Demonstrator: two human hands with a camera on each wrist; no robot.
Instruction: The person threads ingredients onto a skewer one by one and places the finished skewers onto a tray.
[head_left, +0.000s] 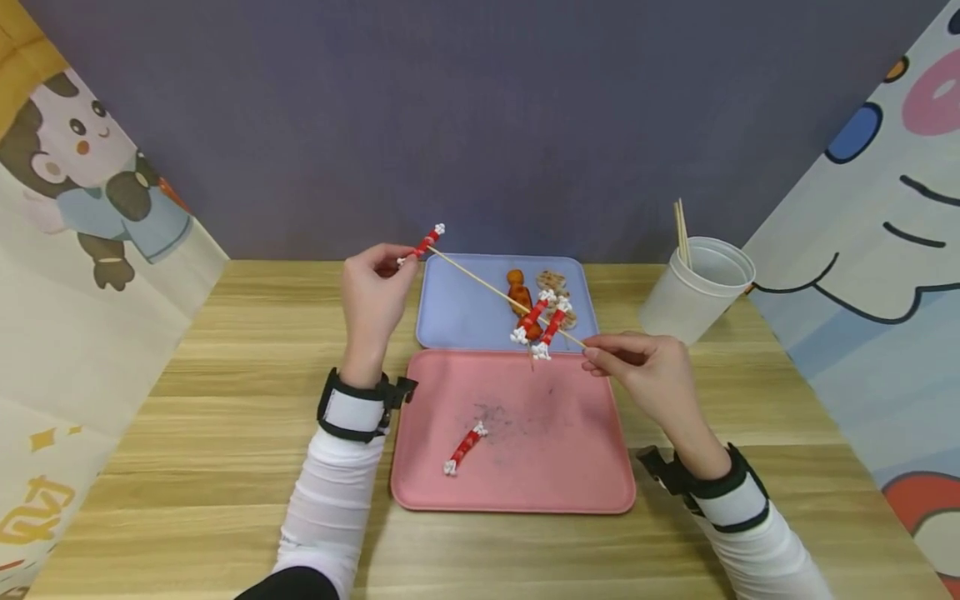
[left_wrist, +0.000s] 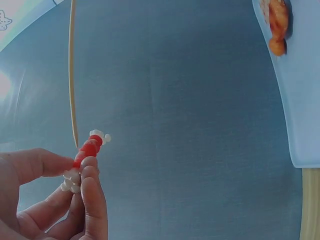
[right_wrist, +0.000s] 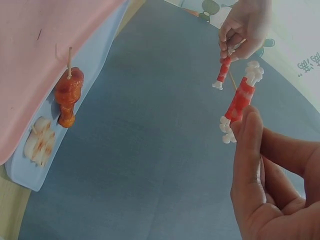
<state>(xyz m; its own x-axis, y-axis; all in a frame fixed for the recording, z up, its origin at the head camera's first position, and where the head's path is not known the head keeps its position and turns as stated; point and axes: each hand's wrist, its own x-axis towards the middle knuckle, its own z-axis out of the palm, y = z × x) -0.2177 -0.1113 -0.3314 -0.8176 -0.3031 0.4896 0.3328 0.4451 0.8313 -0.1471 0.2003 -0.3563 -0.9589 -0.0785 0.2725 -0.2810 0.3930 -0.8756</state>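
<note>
My left hand (head_left: pixel 378 292) pinches an enoki roll (head_left: pixel 426 242), red with white knobbly ends, by its lower end. From the right, my right hand (head_left: pixel 648 367) grips the blunt end of a bamboo skewer (head_left: pixel 480 280) between thumb and fingers. Two similar enoki rolls (head_left: pixel 553 327) sit on that skewer near the right fingers. In the left wrist view the skewer's pointed tip (left_wrist: pixel 76 142) is right beside the held roll (left_wrist: pixel 90 147); whether they touch I cannot tell. Another enoki roll (head_left: pixel 465 448) lies on the pink tray (head_left: pixel 600 492).
Behind the pink tray, a blue tray (head_left: pixel 457 312) bears a skewered brown drumstick (right_wrist: pixel 70 92) and pale grilled slices (right_wrist: pixel 40 141) on a stick. A white cup (head_left: pixel 686 292) with several bamboo skewers (head_left: pixel 681 233) stands at the back right, in front of the grey wall panel (head_left: pixel 487 125).
</note>
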